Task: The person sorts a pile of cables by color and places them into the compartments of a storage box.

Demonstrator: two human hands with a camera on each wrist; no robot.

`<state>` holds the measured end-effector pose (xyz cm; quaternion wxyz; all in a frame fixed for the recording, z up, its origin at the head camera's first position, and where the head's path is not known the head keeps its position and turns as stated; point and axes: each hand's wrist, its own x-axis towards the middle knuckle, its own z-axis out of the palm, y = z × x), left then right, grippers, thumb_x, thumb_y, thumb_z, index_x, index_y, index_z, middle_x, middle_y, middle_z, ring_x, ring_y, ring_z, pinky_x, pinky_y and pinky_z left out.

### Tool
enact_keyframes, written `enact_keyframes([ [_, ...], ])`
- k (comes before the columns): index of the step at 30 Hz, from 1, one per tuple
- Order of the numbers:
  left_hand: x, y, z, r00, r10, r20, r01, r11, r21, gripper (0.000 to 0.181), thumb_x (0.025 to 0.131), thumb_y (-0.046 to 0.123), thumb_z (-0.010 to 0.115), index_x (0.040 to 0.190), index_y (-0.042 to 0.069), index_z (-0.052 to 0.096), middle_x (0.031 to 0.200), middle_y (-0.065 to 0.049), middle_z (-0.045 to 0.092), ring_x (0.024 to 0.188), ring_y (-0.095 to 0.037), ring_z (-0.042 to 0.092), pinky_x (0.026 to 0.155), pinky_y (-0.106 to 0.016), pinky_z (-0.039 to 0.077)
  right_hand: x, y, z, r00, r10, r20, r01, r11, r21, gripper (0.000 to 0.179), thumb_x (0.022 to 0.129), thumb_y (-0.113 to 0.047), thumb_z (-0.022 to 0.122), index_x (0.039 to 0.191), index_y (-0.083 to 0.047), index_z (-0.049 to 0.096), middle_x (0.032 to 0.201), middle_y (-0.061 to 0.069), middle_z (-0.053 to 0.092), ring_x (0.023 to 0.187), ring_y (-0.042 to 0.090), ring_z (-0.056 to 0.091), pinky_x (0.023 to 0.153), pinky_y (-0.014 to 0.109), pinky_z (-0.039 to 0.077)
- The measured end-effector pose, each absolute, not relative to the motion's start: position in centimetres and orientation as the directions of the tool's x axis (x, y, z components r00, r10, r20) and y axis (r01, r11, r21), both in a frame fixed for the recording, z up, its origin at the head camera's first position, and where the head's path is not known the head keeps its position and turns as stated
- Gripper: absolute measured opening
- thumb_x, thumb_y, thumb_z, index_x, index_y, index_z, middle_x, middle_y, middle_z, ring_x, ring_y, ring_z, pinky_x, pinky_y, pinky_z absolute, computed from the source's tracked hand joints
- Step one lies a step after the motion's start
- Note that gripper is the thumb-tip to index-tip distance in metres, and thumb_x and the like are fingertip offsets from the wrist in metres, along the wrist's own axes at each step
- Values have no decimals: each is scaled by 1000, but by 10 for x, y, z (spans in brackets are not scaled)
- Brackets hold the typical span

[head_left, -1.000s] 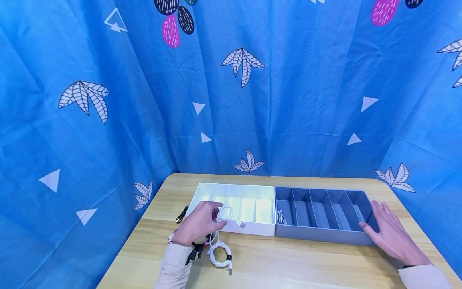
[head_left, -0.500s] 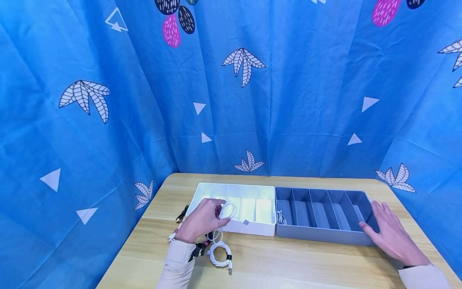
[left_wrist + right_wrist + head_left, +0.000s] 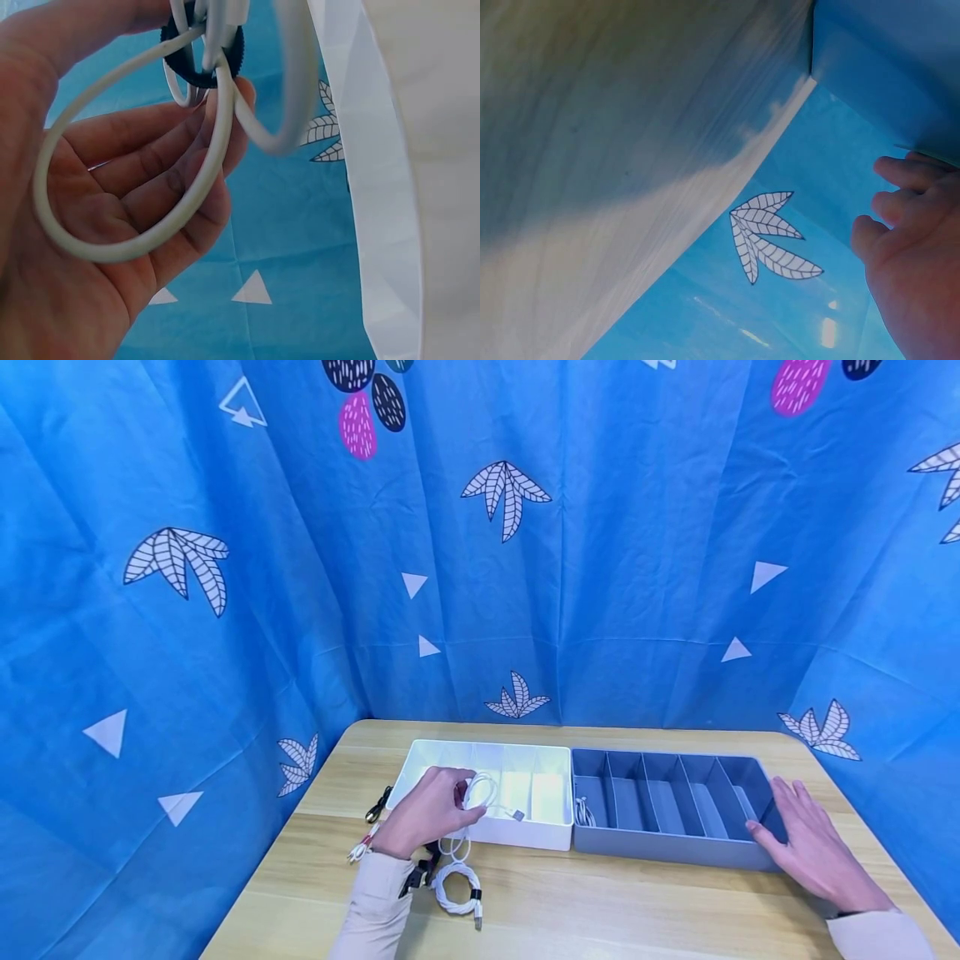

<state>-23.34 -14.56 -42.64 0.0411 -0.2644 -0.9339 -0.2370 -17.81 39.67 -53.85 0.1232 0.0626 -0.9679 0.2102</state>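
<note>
My left hand (image 3: 427, 814) pinches a coiled white USB cable (image 3: 131, 249) between thumb and fingers, above the front of the white divided box (image 3: 517, 837). A black tie (image 3: 175, 60) binds the coil. Its metal plug (image 3: 517, 815) sticks out to the right, and a loop of it hangs below the hand. My right hand (image 3: 813, 852) rests at the right end of the grey divided box (image 3: 667, 849), thumb over the front rim and fingers spread along the end wall. A bundled white cable (image 3: 584, 812) lies in the grey box's leftmost compartment.
On the wooden table (image 3: 600, 910), a coiled white cable (image 3: 452, 907) with a black tie lies before the white box. A black cable (image 3: 377, 808) and a red-and-white cable (image 3: 363, 845) lie to the left. Dark items sit partly hidden by the left wrist. A blue curtain (image 3: 637, 568) surrounds the table.
My left hand has moved slightly right and away from me with the cable, whose plug now overlaps the white box's interior. The right hand has stayed put on the grey box.
</note>
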Motion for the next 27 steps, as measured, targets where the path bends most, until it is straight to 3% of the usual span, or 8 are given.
enact_keyframes([
  [19,-235,-127,-417,-842,483,238,538,734,414,18,83,32,76,88,17,67,60,7,54,52,-2,46,45,-17,35,-178,397,-539,-964,-69,256,-168,906,-389,88,100,-42,48,153,9,2,157,39,7,149,43,-20,118,53,-25],
  [27,-237,-118,-416,-847,482,224,530,733,427,23,83,35,76,95,16,70,62,7,56,54,-4,49,45,-18,38,-179,398,-539,-963,-70,262,-171,906,-386,87,100,-42,49,153,11,5,157,39,7,149,44,-19,118,55,-23],
])
